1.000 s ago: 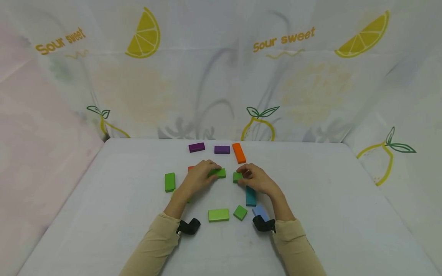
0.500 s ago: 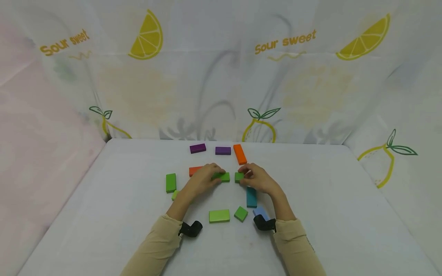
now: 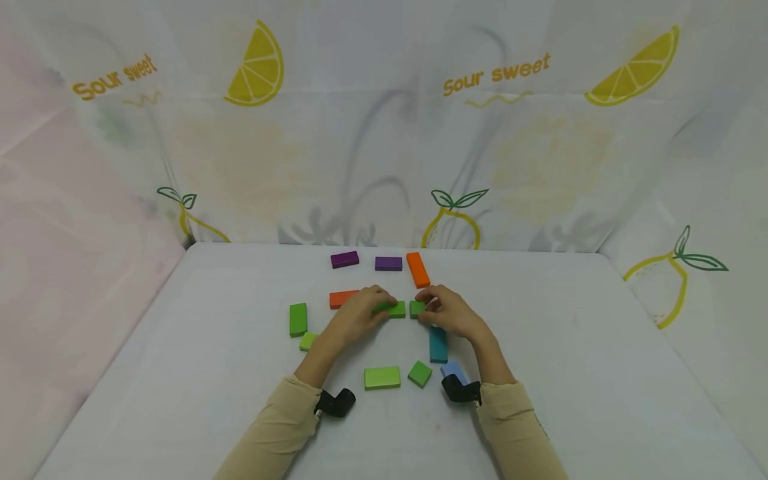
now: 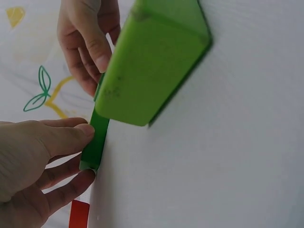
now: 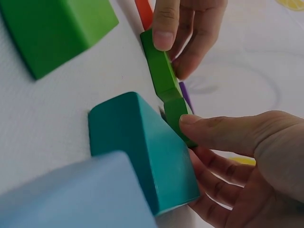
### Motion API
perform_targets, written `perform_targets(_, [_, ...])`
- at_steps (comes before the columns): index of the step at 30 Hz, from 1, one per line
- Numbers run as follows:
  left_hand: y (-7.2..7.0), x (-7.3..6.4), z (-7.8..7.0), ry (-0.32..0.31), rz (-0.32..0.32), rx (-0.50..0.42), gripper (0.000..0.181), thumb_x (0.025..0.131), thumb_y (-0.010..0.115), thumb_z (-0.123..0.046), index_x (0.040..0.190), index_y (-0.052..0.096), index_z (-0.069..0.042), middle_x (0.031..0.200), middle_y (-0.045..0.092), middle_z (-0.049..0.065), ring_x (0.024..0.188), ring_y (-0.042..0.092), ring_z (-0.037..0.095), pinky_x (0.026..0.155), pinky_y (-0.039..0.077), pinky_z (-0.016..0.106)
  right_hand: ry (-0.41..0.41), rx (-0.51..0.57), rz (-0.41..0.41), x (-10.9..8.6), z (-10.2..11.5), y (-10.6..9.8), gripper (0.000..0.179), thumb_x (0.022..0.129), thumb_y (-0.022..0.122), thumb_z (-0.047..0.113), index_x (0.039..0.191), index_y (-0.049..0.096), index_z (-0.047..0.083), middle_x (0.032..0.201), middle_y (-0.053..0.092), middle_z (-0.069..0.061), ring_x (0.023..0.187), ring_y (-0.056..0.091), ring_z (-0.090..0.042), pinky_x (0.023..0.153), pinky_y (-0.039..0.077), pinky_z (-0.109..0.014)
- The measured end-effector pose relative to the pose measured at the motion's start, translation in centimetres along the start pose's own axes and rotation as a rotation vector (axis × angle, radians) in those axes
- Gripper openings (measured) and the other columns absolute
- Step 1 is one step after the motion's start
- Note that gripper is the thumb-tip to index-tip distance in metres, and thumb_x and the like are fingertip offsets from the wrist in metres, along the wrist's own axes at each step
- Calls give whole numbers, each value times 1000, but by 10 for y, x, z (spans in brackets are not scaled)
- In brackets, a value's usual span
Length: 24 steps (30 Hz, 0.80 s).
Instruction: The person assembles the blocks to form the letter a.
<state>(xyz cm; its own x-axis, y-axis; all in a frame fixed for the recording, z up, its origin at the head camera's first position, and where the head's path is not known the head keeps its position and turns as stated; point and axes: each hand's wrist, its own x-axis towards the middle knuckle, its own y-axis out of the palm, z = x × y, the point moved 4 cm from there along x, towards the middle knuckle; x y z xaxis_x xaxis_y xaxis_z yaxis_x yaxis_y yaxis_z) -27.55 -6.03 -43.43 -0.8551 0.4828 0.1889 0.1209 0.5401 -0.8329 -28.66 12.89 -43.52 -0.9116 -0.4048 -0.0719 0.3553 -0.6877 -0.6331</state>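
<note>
My left hand (image 3: 360,312) pinches a long green block (image 3: 397,309) between thumb and fingers, in the middle of the white table. Just to its right, my right hand (image 3: 451,313) holds a small green block (image 3: 416,309) by thumb and fingertips. A narrow gap shows between the two blocks in the head view. From the right wrist, the long green block (image 5: 159,66) and the small green block (image 5: 175,111) line up end to end. A teal block (image 3: 438,345) lies just below my right hand. Partly behind my left hand is a red-orange block (image 3: 342,299).
Two purple blocks, one here (image 3: 389,264), and an orange block (image 3: 418,270) lie at the back. Left stand a green block (image 3: 298,320) and a small lime block (image 3: 308,341). Nearer are a lime block (image 3: 382,378), a green cube (image 3: 420,374) and a light blue block (image 3: 454,371).
My left hand has slid the long green block rightward, narrowing the gap to the small one. More of the red-orange block now shows. My right hand stays nearly in place.
</note>
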Motion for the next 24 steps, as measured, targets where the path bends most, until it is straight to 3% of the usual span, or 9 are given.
perform_targets(24, [6,0,-3,54,-29,-23,27,86,65,-3,113,68,-8,114,63,7,104,59,22,92,49,36,-7,-7,-8,0,-2,1,32,85,67,8,116,59,3,115,58,-15,93,57,-23,84,50,-36])
